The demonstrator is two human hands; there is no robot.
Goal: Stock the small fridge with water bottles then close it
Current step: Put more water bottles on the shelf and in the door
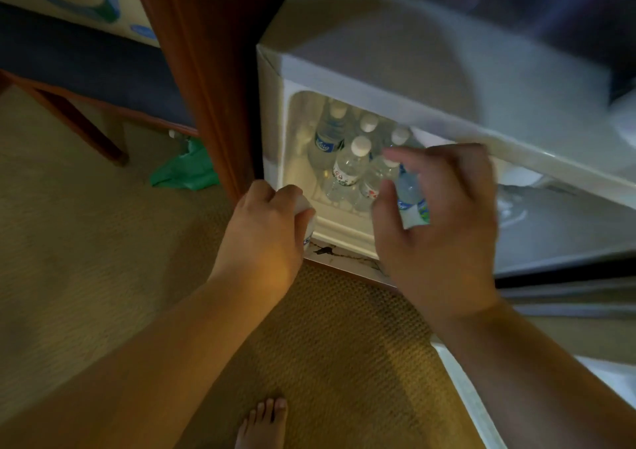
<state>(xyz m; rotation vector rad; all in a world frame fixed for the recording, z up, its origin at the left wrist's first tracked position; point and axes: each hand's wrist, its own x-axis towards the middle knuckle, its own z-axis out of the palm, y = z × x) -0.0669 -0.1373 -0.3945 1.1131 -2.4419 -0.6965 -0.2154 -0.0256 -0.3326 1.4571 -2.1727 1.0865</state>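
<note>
While fridge [275, 80] open, L hand [266, 221] grips bottle [307, 219]; R hand [440, 214] fingers spread.

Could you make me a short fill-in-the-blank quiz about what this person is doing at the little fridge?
1. The fridge door is ____.
2. The bottles inside have caps coloured ____.
3. The left hand grips a ____.
4. The crumpled cloth on the carpet is coloured ____.

Missing words: open; white; bottle; green.
</note>
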